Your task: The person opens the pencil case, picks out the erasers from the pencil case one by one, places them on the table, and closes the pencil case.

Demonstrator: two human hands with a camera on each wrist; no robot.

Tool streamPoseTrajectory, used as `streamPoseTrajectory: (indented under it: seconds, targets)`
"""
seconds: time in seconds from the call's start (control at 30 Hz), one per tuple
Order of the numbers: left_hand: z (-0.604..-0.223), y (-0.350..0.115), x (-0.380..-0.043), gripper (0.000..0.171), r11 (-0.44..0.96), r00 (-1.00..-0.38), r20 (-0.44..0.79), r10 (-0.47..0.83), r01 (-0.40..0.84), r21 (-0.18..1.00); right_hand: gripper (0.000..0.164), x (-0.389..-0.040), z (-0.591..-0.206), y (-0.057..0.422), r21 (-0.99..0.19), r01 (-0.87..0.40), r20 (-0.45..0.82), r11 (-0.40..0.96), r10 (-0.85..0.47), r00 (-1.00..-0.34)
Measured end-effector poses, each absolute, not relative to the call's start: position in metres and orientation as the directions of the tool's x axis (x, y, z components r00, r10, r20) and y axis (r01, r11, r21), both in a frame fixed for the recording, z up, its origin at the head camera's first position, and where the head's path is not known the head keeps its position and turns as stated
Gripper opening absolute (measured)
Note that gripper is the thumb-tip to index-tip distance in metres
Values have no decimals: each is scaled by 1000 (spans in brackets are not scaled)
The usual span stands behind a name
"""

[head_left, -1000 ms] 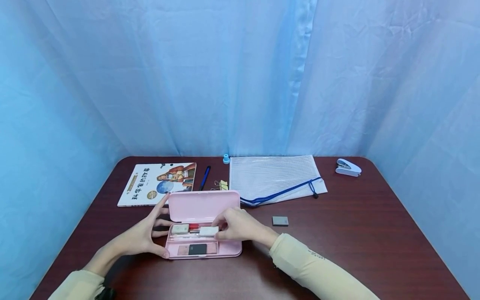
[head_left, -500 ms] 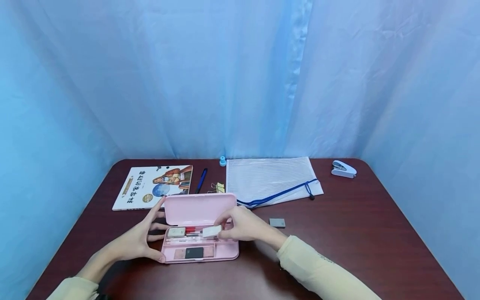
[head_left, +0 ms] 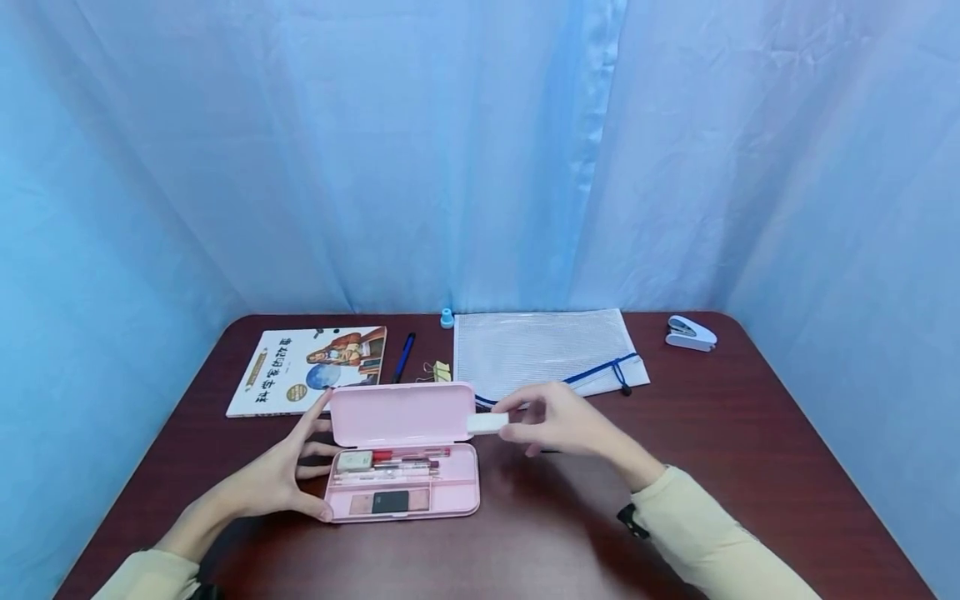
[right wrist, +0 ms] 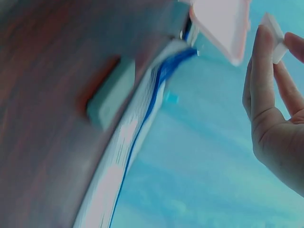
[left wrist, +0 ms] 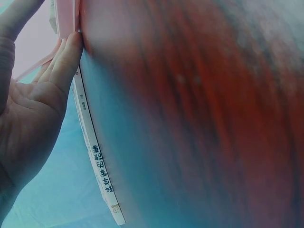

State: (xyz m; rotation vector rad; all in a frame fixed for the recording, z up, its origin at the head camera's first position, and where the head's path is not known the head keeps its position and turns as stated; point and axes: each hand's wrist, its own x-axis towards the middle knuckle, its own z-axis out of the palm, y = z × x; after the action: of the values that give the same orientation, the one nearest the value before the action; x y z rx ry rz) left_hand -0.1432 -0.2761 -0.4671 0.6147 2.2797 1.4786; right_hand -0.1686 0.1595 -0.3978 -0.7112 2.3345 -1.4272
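Note:
A pink pencil case (head_left: 456, 497) lies with its lid up. My left hand (head_left: 266, 483) rests against its left side, fingers spread and nearly straight, thumb at the front corner and index finger by the lid. Between thumb and fingers my right hand (head_left: 566, 421) pinches a white eraser (head_left: 486, 423), held up to the right of the case and overlapping the lid's edge. Inside the case are another whitish eraser (head_left: 355, 461), several pens (head_left: 390, 475) and a pink block with a black band (head_left: 390, 501). A grey block (right wrist: 114, 92) on the table is mostly hidden behind my right hand in the head view.
Behind the case lie a book (head_left: 288, 375), a blue pen (head_left: 403, 357), a yellow binder clip (head_left: 442, 371) and a small light-blue object (head_left: 447, 318). A white mesh zip pouch (head_left: 532, 350) and a stapler (head_left: 690, 333) lie farther right. Curtains (head_left: 480, 150) surround the table.
My right hand has lifted the white eraser out of the pencil case and carried it right and up, uncovering the pens. My left hand stays at the case.

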Motion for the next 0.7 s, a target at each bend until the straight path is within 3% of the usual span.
streamPoseTrajectory:
  seconds: [0.3, 0.7]
  targets:
    - [-469, -277, -144, 142, 368, -844, -60, 532, 167, 915, 30, -173, -391, 224, -832, -344, 103, 435, -487, -867]
    - [-468, -276, -144, 141, 364, -847, -59, 529, 164, 917, 28, -174, -413, 288, -753, -355, 94, 555, -443, -892]
